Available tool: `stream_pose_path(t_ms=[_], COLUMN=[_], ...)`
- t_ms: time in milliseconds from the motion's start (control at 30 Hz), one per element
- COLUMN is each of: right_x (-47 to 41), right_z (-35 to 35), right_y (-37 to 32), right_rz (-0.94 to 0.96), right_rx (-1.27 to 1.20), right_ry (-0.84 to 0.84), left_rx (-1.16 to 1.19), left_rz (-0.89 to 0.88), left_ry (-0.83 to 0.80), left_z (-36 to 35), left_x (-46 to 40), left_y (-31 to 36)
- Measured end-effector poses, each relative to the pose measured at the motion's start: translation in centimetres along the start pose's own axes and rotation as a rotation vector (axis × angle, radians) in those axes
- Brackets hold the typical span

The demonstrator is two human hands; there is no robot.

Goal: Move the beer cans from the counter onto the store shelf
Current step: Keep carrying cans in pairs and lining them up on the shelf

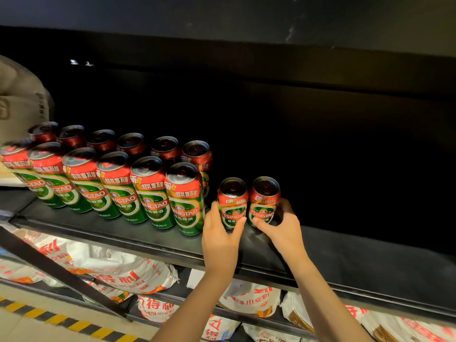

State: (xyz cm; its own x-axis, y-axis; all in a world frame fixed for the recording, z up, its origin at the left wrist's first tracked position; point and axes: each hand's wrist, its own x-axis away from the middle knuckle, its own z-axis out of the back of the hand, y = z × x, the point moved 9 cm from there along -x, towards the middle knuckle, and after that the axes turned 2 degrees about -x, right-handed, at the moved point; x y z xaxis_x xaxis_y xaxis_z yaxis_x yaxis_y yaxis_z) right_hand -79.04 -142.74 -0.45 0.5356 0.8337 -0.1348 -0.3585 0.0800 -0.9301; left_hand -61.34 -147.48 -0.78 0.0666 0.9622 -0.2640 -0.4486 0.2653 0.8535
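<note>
Near the black metal shelf's front edge (pixel 148 239), our left hand (pixel 220 236) and right hand (pixel 283 227) each wrap a short red-and-green aluminium beer can (pixel 233 202) (pixel 264 199), which could topple the tall cans (pixel 185 198) beyond if nudged left.

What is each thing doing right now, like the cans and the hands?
Left hand: gripping the left short can.
Right hand: gripping the right short can.
Short cans: upright on the shelf.
Tall cans: upright in two rows.
Bags: lying on the lower shelf.
</note>
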Motion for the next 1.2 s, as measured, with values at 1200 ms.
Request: stream_pose_path(t_ms=[1200], right_x=[-0.3], right_z=[-1.3], right_y=[0.3], right_rz=[0.042], right_rx=[0.204], right_ry=[-0.001], left_rx=[-0.127], left_rz=[0.231], left_ry=[0.134], left_z=[-0.6], left_x=[0.0], left_y=[-0.2])
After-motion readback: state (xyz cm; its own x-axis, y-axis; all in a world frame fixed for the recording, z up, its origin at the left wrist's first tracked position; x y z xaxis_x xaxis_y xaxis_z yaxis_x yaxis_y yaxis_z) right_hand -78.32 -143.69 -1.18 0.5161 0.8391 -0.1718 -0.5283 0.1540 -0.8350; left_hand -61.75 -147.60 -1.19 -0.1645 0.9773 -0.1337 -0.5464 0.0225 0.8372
